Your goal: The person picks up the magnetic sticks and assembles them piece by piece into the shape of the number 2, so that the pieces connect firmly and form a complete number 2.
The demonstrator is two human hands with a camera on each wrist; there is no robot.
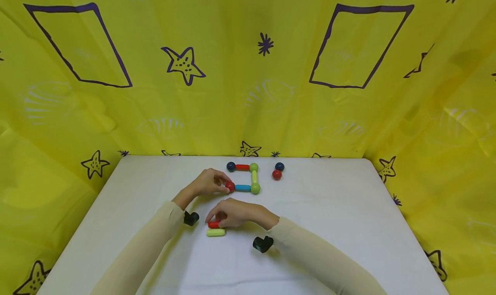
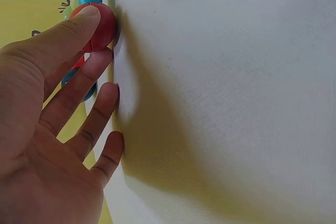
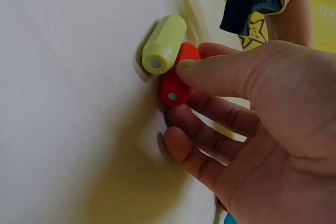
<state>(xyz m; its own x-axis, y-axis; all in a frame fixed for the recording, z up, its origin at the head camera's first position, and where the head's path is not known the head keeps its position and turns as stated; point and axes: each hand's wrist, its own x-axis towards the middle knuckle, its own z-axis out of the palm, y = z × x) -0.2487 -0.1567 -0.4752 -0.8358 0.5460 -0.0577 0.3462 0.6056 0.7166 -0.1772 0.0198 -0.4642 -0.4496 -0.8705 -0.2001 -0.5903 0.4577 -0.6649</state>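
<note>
My left hand (image 1: 210,182) pinches a red ball (image 2: 103,27) between thumb and index finger, its other fingers spread. That ball sits at the end of a blue magnetic rod (image 1: 243,188), which joins a green ball (image 1: 255,188). From there a light green rod (image 1: 254,177) leads to another green ball (image 1: 253,167), then a red rod (image 1: 242,167) and a dark blue ball (image 1: 230,166). Nearer the front, my right hand (image 1: 231,213) pinches a loose red rod (image 3: 176,86) with a metal tip. Beside it lies a light green rod (image 3: 164,44).
A dark blue ball (image 1: 280,166) and a red ball (image 1: 277,175) stand together right of the joined pieces. All lie on a white table (image 1: 329,209). Yellow patterned curtain (image 1: 224,114) closes off the back and sides. Black wrist devices (image 1: 263,244) hang at both wrists.
</note>
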